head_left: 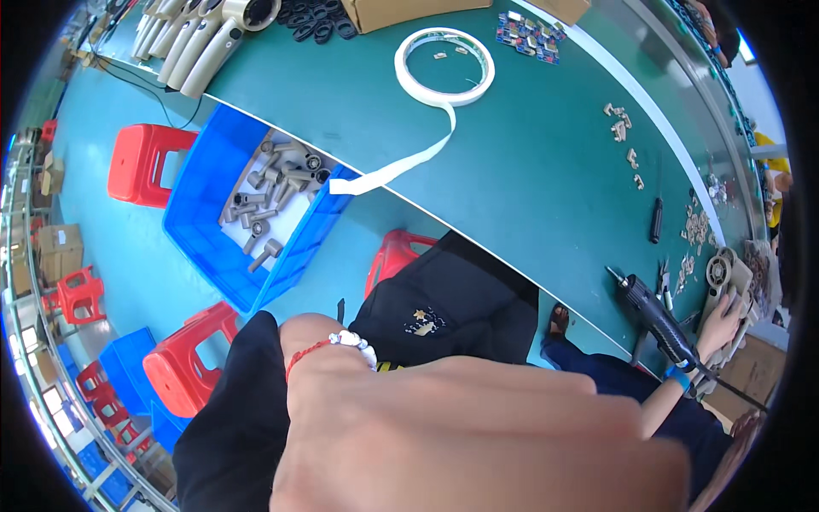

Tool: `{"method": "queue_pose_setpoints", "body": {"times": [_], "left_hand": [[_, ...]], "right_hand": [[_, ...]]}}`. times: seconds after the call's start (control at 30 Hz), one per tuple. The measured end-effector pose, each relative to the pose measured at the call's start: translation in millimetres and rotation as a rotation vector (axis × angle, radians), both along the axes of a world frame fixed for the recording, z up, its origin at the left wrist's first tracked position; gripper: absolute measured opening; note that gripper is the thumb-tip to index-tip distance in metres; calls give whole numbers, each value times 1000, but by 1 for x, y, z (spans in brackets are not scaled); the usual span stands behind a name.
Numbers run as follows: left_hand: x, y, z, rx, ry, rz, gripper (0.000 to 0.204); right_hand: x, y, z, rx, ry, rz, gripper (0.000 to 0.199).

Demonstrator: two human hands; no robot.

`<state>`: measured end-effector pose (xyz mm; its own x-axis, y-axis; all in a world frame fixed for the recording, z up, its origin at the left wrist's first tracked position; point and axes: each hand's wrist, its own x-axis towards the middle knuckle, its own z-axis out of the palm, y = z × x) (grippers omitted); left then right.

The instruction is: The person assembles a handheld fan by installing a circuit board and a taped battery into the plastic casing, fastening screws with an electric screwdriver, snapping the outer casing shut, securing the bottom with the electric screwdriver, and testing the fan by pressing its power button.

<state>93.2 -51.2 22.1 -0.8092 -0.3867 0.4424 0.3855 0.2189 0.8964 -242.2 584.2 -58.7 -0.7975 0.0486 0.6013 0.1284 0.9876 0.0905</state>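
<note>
My left hand fills the lower middle, very close up, with a red string bracelet and white beads at its wrist. Its fingers stretch to the right, slightly blurred, and nothing shows in them. My right hand is not in view. Beneath my left hand lies black cloth with a small pale gold pattern. Beyond, on the green table, lies a roll of white tape; its loose strip hangs over the table edge to the rim of a blue bin. Several grey-beige handle-shaped parts lie in that bin.
On the right, another person's hand touches a beige housing, beside a black electric screwdriver. Small beige parts and circuit boards lie on the table. Beige housings stand far left. Red stools surround the bin.
</note>
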Motion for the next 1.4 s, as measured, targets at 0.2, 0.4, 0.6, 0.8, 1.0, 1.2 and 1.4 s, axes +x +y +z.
{"method": "queue_pose_setpoints", "body": {"times": [0.2, 0.4, 0.6, 0.8, 1.0, 1.2, 1.4], "left_hand": [[-15, -10, -1, -93, -25, 131, 13], [-26, -91, -8, -508, -181, 410, 19], [-38, -251, -67, -1373, -610, 1064, 43], [-34, -244, -66, -1091, -634, 890, 40], [-12, -141, -35, -118, -273, 570, 38], [-34, -10, -21, 291, -264, -73, 34], [-71, 45, -32, 471, -484, -520, 21]], "right_hand": [[129, -170, 43, -566, 269, 254, 40], [198, -263, 33, -1103, 123, 317, 52], [210, -305, 28, -1124, 36, 398, 50], [227, -326, 27, -942, 245, 333, 35], [236, -333, 9, -961, 303, 699, 25], [242, -384, 15, -1122, -81, 1071, 29], [236, -399, 17, -1411, -308, 997, 37]]}}
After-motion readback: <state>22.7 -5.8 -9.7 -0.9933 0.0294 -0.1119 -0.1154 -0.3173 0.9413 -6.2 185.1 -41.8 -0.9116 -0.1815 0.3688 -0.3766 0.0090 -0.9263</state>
